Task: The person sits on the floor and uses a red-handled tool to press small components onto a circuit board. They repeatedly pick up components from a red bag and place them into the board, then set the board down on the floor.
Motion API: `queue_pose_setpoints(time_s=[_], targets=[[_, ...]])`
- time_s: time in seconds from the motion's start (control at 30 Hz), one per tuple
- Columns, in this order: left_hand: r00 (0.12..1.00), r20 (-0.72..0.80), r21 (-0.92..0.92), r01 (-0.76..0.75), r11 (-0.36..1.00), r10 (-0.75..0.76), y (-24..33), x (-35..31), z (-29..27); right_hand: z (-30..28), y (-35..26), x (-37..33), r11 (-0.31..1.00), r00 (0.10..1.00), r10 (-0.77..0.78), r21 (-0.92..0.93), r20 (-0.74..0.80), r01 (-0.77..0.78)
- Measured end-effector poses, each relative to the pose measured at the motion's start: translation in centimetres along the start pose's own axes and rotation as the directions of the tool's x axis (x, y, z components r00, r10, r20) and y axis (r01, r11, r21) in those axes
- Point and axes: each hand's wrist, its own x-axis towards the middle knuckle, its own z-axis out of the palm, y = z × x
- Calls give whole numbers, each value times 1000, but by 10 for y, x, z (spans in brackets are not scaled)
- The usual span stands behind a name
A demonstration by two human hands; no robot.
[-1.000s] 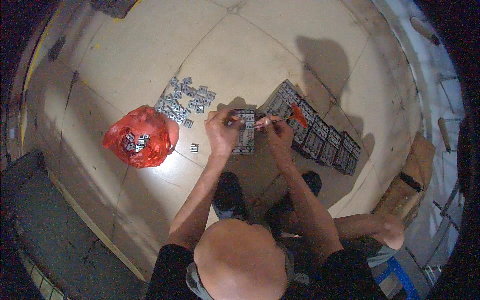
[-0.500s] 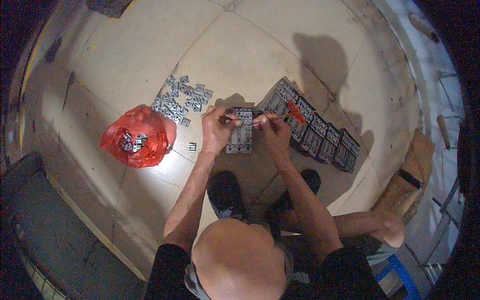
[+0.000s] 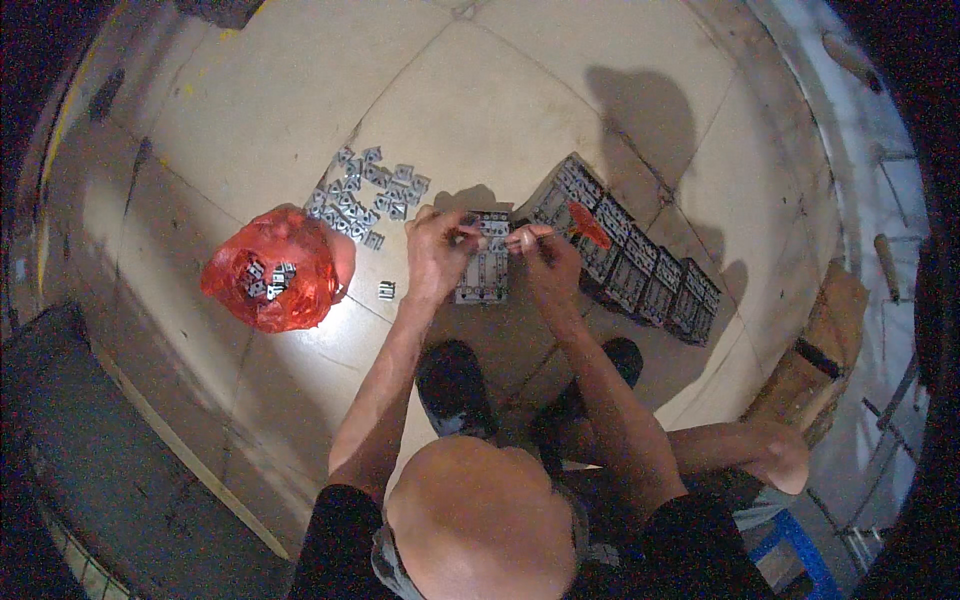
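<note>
A grey rectangular block-like part with rows of small holes and fittings stands on the floor between my hands. My left hand is at its upper left edge, thumb and fingertips pinched together; whatever they hold is too small to make out. My right hand is closed, at the block's upper right, on a thin tool with a red-orange end. The tool's shaft runs through the fingers, and its red end sticks out to the right over similar grey blocks lined up in a slanting row.
Left of my hands lie loose small metal plates in a scattered heap. A red plastic bag holds more small pieces. One small metal piece lies apart. A cardboard box is at the right, a dark padded slab at the left.
My left fingertips have shifted slightly up and right over the block's top edge. My right hand and the tool have barely moved.
</note>
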Motion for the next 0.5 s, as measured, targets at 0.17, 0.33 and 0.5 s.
queue_pose_setpoints(time_s=[0.17,0.33,0.5], targets=[[981,-31,-110,186,976,-190,8,1,1,1,-4,4,999,1000,-25,-28,15,26],[979,-114,-80,158,984,-166,8,-2,10,9,-10,10,994,997,-73,-81,33,76],[939,-136,-346,253,903,-316,-3,-21,21,19,-20,15,956,978,-185,-215,92,201]])
